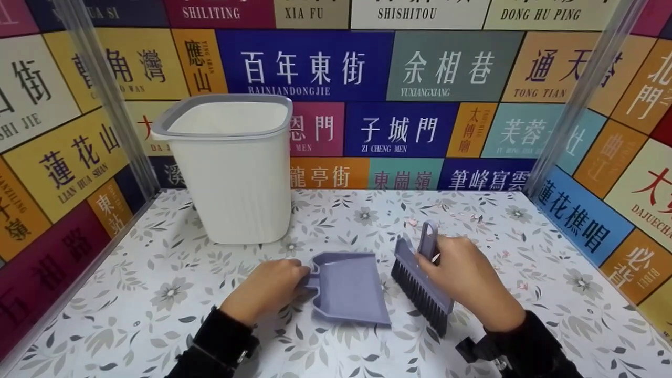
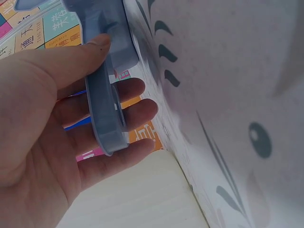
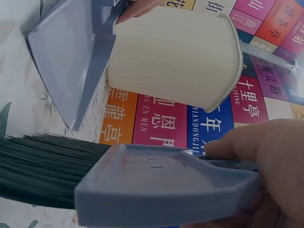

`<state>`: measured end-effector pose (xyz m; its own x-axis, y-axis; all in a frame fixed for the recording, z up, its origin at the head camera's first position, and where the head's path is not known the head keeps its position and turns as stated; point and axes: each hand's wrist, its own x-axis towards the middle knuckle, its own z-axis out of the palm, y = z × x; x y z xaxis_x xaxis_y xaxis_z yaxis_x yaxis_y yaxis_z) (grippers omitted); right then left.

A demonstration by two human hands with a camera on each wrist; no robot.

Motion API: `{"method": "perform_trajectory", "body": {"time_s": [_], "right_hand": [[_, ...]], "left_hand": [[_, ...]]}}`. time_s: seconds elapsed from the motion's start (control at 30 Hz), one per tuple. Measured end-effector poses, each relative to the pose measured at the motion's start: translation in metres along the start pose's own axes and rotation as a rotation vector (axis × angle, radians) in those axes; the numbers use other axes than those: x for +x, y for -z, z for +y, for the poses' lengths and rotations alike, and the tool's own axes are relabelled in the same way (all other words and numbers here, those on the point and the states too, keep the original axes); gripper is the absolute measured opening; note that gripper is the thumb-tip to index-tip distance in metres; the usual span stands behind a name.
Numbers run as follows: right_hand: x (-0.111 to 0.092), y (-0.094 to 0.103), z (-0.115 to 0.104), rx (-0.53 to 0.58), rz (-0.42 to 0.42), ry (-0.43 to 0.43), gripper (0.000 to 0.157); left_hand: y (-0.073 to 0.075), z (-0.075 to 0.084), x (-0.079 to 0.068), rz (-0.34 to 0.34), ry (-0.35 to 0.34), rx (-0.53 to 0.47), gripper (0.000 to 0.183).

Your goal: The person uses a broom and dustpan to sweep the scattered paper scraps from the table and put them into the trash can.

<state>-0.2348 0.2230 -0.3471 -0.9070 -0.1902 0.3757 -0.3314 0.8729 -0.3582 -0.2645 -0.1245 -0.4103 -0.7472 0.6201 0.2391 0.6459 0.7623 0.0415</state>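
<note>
My left hand [image 1: 275, 286] grips the handle of a grey-purple dustpan [image 1: 349, 289], whose wide lip faces right. In the left wrist view the thumb presses along the dustpan handle [image 2: 105, 114] while the fingers lie behind it. To the right, my right hand [image 1: 467, 275] holds a matching hand brush [image 1: 420, 273] by its handle, with a row of black bristles [image 3: 47, 168] slanting down and left. A short gap of tabletop separates the bristles from the dustpan lip. Small pink bits [image 1: 522, 286] lie scattered on the table beyond and to the right of the brush.
A white bin [image 1: 236, 189] with a grey rim stands at the back left of the leaf-patterned table [image 1: 121, 320]. Colourful walls [image 1: 304, 65] with printed signs enclose the back and both sides, with clear posts [image 1: 564, 115] at the corners.
</note>
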Motion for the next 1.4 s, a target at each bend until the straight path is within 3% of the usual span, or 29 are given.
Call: {"method": "perform_trajectory", "body": {"time_s": [0.27, 0.43, 0.6, 0.73, 0.83, 1.0, 1.23, 1.4], "right_hand": [[-0.002, -0.003, 0.005, -0.028, -0.094, -0.041, 0.016], [-0.004, -0.007, 0.005, 0.007, -0.108, -0.011, 0.007], [-0.004, -0.009, 0.004, 0.032, -0.126, -0.010, 0.004], [-0.004, -0.007, 0.003, 0.036, -0.150, -0.020, 0.007], [-0.004, -0.005, 0.003, 0.029, -0.168, -0.023, 0.010], [-0.003, -0.003, 0.002, 0.026, -0.188, -0.013, 0.012], [-0.002, 0.000, 0.005, 0.010, -0.187, -0.004, 0.003], [-0.002, 0.003, 0.009, 0.012, -0.186, -0.005, 0.023]], "left_hand": [[0.000, 0.000, 0.000, 0.001, -0.009, 0.005, 0.027], [-0.001, 0.000, 0.000, 0.005, -0.009, 0.016, 0.029], [0.003, 0.002, 0.005, -0.059, 0.037, 0.007, 0.030], [0.008, 0.004, 0.012, -0.152, 0.118, -0.030, 0.035], [0.008, 0.004, 0.016, -0.184, 0.140, -0.074, 0.031], [0.004, 0.003, 0.016, -0.183, 0.126, -0.095, 0.017], [0.004, 0.004, 0.016, -0.187, 0.127, -0.130, 0.013], [0.003, 0.003, 0.013, -0.195, 0.136, -0.132, 0.011]]}}
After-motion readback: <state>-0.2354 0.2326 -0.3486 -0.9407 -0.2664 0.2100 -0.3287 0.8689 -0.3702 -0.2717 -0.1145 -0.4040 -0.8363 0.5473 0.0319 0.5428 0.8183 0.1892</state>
